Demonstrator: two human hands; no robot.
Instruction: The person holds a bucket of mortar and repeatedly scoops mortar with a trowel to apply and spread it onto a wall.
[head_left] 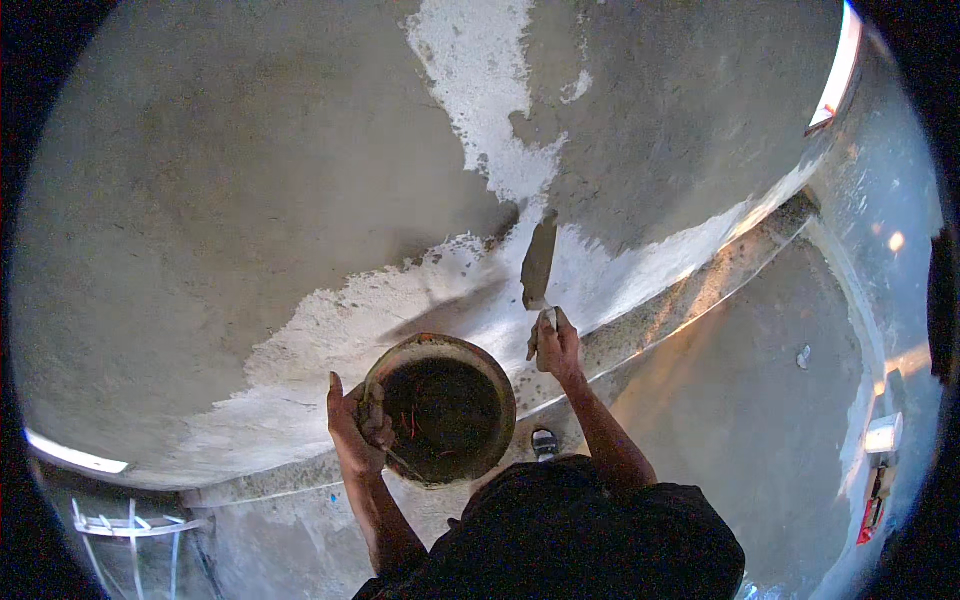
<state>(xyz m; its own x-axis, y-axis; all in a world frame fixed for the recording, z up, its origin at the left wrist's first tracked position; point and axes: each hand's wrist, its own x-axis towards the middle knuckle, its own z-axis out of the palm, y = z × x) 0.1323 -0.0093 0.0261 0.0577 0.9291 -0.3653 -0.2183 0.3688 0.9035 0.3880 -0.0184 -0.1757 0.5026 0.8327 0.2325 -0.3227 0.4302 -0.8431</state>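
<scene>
My left hand (358, 430) grips the left side of a round pan (505, 390) that holds dark, wet-looking mortar. In my right hand (555, 345) is the handle of a trowel (540, 260), its blade coated in grey mortar and pointing up toward the wall (240, 170). The wall is mostly grey plaster, with a ragged white patch (475, 80) running down the middle and widening along its bottom. The blade is over the white area; whether it touches the wall I cannot tell.
A narrow speckled ledge (680, 300) runs along the wall's foot, beside my sandalled foot (545, 443). Grey floor (760, 400) spreads to the right. A white frame (133, 540) stands at lower left, and small red and white items (875, 510) lie at the far right.
</scene>
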